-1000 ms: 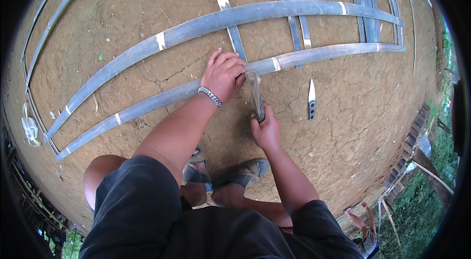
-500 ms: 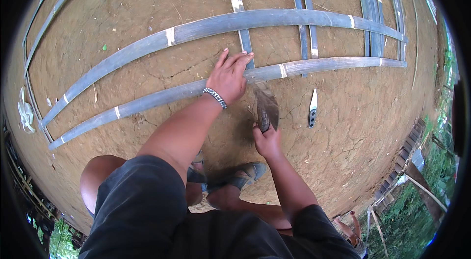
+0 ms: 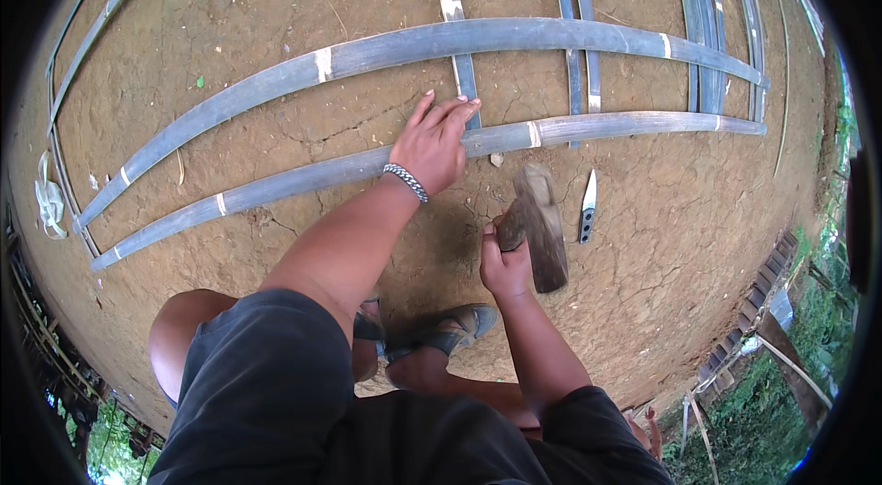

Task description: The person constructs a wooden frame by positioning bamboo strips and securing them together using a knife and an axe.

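Note:
My left hand lies over the near long bamboo strip, fingers stretched out across it. Its fingertips reach the end of a narrower crosswise strip, and its thumb is mostly hidden. A chain bracelet circles that wrist. In my right hand is the short handle of a mallet with a blocky, worn brown head. The mallet is held above the ground, apart from the strips. Right of it lies a knife with a pale blade and a dark handle with holes.
A second long strip curves beyond the near one, over several crosswise strips at the right. More strips lie at the far left beside a white tie bundle. My sandalled foot is below my hands on cracked earth.
The mallet has swung back and to the right, away from the near strip, its head now tilted aside. My left hand stays in place on the strip.

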`<move>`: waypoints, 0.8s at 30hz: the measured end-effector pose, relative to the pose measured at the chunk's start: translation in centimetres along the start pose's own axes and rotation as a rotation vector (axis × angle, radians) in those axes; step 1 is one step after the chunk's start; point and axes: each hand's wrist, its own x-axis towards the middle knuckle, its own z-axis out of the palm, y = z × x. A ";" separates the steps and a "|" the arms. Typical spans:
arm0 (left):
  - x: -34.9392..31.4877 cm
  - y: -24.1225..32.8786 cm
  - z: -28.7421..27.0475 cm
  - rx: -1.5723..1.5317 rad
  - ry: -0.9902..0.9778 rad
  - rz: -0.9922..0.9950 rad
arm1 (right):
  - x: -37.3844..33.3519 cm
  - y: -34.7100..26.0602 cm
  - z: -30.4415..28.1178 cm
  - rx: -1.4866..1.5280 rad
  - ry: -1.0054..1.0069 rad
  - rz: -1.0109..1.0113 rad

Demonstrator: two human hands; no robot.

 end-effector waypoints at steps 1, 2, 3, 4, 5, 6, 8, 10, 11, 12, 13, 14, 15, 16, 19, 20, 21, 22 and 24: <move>0.0 0.0 0.0 0.020 -0.013 -0.007 | -0.1 -0.3 0.2 0.135 0.026 0.081; 0.0 0.0 0.0 0.039 -0.026 -0.015 | 0.1 -0.6 0.4 0.084 0.027 0.099; 0.0 0.1 -0.1 0.023 -0.016 -0.009 | 0.7 -1.5 0.2 0.032 0.030 0.116; 0.0 0.1 -0.1 0.007 -0.006 -0.003 | 1.2 -2.0 0.1 -0.020 0.032 0.134; 0.0 0.2 -0.1 -0.010 0.003 0.003 | 1.2 -1.4 0.4 0.072 0.003 0.238; 0.0 0.1 -0.1 -0.002 0.002 0.001 | 1.1 -1.8 0.3 0.114 0.040 0.204; -0.1 -0.1 0.1 0.014 -0.002 -0.003 | 0.7 -2.7 -0.3 0.200 0.113 0.137; -0.1 0.0 0.0 0.002 0.006 -0.004 | 0.1 -0.9 0.1 0.102 0.106 0.017; -0.1 0.1 -0.1 -0.001 0.012 -0.004 | 0.0 0.1 0.4 0.055 0.104 -0.046; 0.0 0.1 0.0 -0.002 0.012 -0.006 | 0.0 0.5 0.7 0.066 0.102 -0.042; 0.1 0.3 0.1 -0.003 0.012 -0.007 | 0.1 0.8 0.9 0.078 0.100 -0.039; 0.2 0.4 0.2 -0.004 0.012 -0.008 | 0.1 1.1 1.1 0.090 0.099 -0.036; 0.1 0.2 0.1 0.003 0.006 -0.015 | 0.1 -0.5 1.8 0.204 0.176 0.109; 0.0 0.2 0.0 0.005 0.000 -0.022 | 0.4 -1.1 1.3 0.187 0.118 0.170; 0.0 0.2 -0.1 0.008 -0.001 -0.009 | 0.8 -3.6 -0.1 0.203 0.122 0.224; 0.0 0.2 -0.1 0.008 0.000 0.000 | 0.8 -3.1 0.0 0.185 0.117 0.198; 0.0 0.2 -0.1 0.009 0.003 -0.002 | 1.0 -3.0 -0.4 0.163 0.110 0.175; -0.1 0.0 -0.1 0.010 0.006 -0.003 | 1.2 -3.1 -0.6 0.142 0.102 0.152; 0.0 0.1 0.0 0.010 0.006 -0.002 | 0.9 -2.4 -0.4 0.271 0.157 0.043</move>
